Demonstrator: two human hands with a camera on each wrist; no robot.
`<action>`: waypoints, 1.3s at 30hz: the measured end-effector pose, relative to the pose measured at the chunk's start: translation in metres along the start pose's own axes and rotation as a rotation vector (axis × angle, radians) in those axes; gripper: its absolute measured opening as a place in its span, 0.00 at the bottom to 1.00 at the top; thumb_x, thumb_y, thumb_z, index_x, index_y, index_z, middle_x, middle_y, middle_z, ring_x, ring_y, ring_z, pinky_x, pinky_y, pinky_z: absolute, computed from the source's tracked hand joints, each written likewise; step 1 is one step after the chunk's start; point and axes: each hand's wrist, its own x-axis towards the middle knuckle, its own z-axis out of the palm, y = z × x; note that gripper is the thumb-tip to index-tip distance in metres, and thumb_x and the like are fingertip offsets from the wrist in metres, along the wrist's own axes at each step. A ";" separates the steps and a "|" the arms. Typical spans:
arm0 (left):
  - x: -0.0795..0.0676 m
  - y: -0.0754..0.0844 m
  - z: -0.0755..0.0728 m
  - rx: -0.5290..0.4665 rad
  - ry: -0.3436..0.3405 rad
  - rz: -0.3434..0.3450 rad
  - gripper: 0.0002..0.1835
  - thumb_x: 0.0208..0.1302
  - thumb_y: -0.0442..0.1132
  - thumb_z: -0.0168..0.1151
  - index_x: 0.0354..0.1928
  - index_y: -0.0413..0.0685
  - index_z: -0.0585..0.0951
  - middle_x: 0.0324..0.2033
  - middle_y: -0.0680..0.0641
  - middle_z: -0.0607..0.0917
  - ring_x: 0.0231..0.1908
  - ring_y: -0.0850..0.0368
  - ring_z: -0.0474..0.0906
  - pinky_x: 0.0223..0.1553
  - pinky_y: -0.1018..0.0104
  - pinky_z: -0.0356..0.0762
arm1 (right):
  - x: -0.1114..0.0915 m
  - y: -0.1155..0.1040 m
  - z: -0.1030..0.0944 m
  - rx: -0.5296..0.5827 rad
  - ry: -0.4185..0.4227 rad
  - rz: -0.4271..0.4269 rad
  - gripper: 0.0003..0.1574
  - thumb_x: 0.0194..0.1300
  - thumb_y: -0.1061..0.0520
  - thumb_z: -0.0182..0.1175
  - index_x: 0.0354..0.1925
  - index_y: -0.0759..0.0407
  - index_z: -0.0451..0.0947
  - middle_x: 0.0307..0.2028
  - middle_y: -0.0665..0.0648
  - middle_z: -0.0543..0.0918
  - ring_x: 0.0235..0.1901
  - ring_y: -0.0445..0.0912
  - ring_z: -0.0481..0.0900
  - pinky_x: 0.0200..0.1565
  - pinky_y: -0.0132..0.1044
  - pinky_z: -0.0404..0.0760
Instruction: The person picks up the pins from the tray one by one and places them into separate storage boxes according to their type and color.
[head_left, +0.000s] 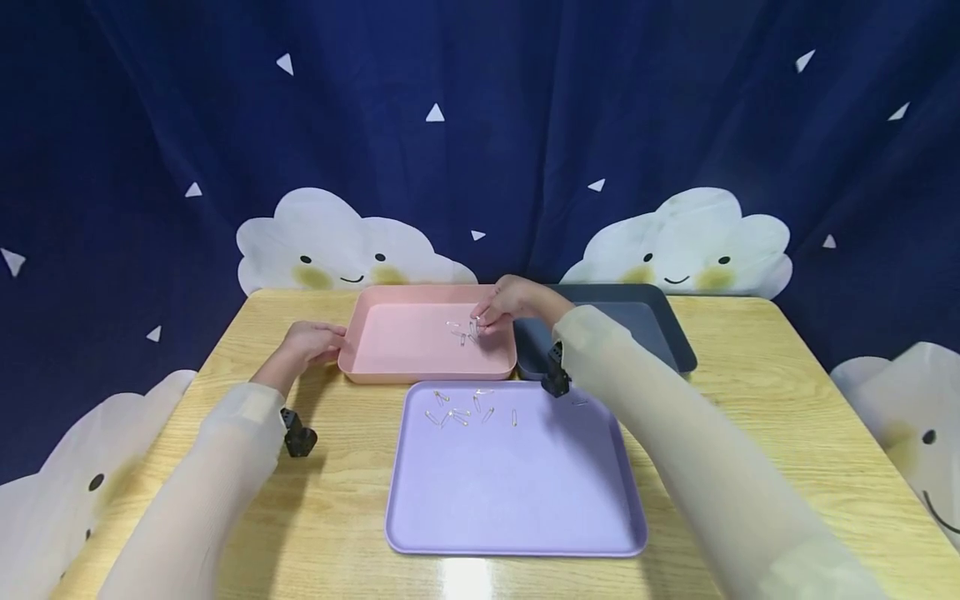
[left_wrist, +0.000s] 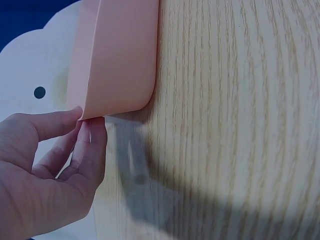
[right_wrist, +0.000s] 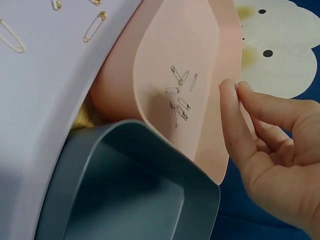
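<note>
Right wrist view shows the right hand [right_wrist: 282,150] with thumb and index fingertips drawn together, the gap narrowed to contact, above the pink tray [head_left: 397,337]; whether a pin sits between the tips cannot be told. Left hand [head_left: 306,340] pinches the near-left end of that same tray at its rim, thumb on the edge and fingers below. Silver safety pins [right_wrist: 172,90] lie loosely grouped on the pink tray's floor, toward its right side beneath the right hand. Adjoining on the right stands a dark grey tray [head_left: 637,321], partly covered by the right forearm. Nearer the person, a lavender tray [head_left: 517,500] bears gold-coloured safety pins [head_left: 514,418], scattered mostly along its far part. All three trays rest on a wood-grain table [head_left: 757,392]. Behind hangs a navy curtain [head_left: 495,75] printed with white triangles and smiling clouds.
</note>
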 end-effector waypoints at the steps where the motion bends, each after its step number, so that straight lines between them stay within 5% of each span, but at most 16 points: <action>1: 0.000 0.000 0.000 0.000 0.001 -0.002 0.28 0.63 0.32 0.59 0.66 0.37 0.69 0.67 0.36 0.69 0.39 0.66 0.77 0.58 0.68 0.78 | 0.002 -0.002 0.001 -0.019 0.009 0.012 0.21 0.59 0.73 0.60 0.53 0.74 0.76 0.28 0.58 0.84 0.24 0.42 0.82 0.47 0.36 0.86; 7: 0.001 0.001 0.000 0.011 0.012 -0.034 0.28 0.64 0.33 0.58 0.67 0.40 0.69 0.67 0.38 0.70 0.47 0.61 0.76 0.60 0.67 0.77 | 0.013 -0.008 0.007 -0.087 0.035 0.058 0.20 0.59 0.71 0.62 0.51 0.70 0.79 0.30 0.58 0.85 0.26 0.43 0.81 0.46 0.36 0.86; 18: 0.001 0.003 -0.002 0.024 0.011 -0.023 0.27 0.64 0.35 0.58 0.66 0.40 0.70 0.66 0.37 0.71 0.32 0.71 0.75 0.54 0.72 0.80 | 0.028 -0.017 0.011 -0.082 0.108 0.082 0.20 0.57 0.75 0.61 0.50 0.72 0.78 0.35 0.59 0.81 0.26 0.44 0.80 0.52 0.37 0.84; 23: 0.003 0.002 -0.002 0.022 -0.002 -0.023 0.27 0.64 0.34 0.59 0.66 0.39 0.70 0.66 0.37 0.70 0.33 0.71 0.76 0.59 0.67 0.78 | 0.031 -0.018 0.013 -0.088 0.131 0.068 0.20 0.57 0.76 0.60 0.50 0.74 0.77 0.40 0.61 0.82 0.24 0.43 0.79 0.50 0.36 0.85; 29: 0.006 0.001 -0.001 0.016 0.001 -0.019 0.27 0.63 0.34 0.59 0.65 0.39 0.70 0.66 0.37 0.70 0.35 0.69 0.76 0.59 0.67 0.77 | 0.032 -0.019 0.015 -0.085 0.199 0.061 0.20 0.57 0.75 0.60 0.50 0.72 0.78 0.51 0.65 0.82 0.34 0.47 0.81 0.52 0.37 0.84; 33: 0.005 0.002 0.000 0.015 0.007 -0.015 0.27 0.63 0.34 0.59 0.65 0.39 0.70 0.66 0.37 0.71 0.34 0.70 0.76 0.59 0.67 0.77 | 0.030 -0.017 0.015 -0.060 0.215 0.033 0.19 0.56 0.75 0.59 0.49 0.73 0.78 0.45 0.62 0.82 0.34 0.46 0.81 0.52 0.37 0.84; 39: 0.003 0.001 0.000 0.004 0.010 -0.015 0.27 0.64 0.33 0.58 0.66 0.39 0.70 0.66 0.36 0.71 0.31 0.72 0.76 0.62 0.65 0.76 | 0.016 -0.011 0.017 -0.050 0.120 -0.040 0.20 0.61 0.71 0.59 0.53 0.73 0.77 0.35 0.58 0.83 0.30 0.44 0.82 0.56 0.42 0.82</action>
